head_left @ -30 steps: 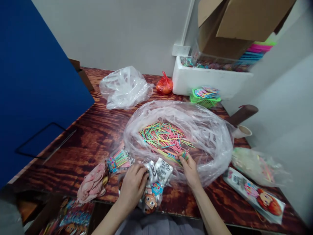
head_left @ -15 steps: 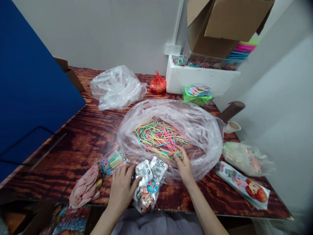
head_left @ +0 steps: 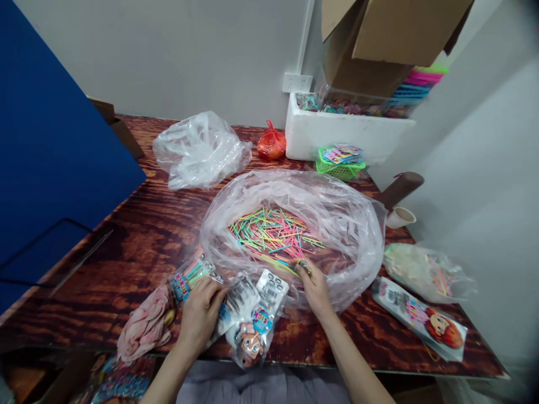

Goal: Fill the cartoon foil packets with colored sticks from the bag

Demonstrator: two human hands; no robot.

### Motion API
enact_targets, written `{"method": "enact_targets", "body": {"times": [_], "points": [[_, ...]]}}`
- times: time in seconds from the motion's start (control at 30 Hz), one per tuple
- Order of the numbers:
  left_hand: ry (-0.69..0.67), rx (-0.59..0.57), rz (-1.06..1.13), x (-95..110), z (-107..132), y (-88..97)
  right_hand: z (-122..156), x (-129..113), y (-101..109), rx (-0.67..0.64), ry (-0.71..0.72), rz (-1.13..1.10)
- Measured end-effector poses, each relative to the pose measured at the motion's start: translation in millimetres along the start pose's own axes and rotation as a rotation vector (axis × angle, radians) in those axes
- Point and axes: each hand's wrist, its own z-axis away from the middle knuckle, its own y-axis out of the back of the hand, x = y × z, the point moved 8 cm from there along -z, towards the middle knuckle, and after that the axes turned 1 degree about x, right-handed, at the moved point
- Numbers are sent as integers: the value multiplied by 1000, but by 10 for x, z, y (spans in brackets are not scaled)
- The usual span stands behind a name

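Note:
My left hand (head_left: 200, 315) is closed in a pinch at the edge of a small printed plastic packet (head_left: 241, 297), which slants up off a pile. Beneath it lie more packets (head_left: 251, 343) with a cartoon figure. Just beyond my left fingers is a packet filled with coloured sticks (head_left: 196, 274). My right hand (head_left: 315, 289) grips a small bunch of thin coloured sticks (head_left: 305, 266), their ends showing past the fingers. That hand rests over the near rim of a large clear plastic bag (head_left: 357, 241), spread open around a heap of pink, yellow, green and blue sticks (head_left: 273, 233).
A pink cloth (head_left: 145, 325) lies at the near left. On the right are a long printed packet (head_left: 421, 317), a filled clear bag (head_left: 427, 272) and a paper cup (head_left: 401, 217). Behind stand a green basket (head_left: 339, 168), a white foam box (head_left: 349, 134) and a red bag (head_left: 272, 143).
My left hand has shifted left and its fingers have closed, pulling the top packet left across the pile. My right hand stays near the bag's rim, still holding the sticks.

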Motion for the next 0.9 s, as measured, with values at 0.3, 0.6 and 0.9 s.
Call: {"method": "enact_targets", "body": {"times": [0.3,0.6,0.9], "points": [[-33,195,41,53,15,276,-50,-38,20,-19,1,13],[-76,196,247,333,-96,477,-87,-327,54,-1,179,48],[-128,23,329,600,-164,153,-202,-44,37,-32,-97,52]]}}
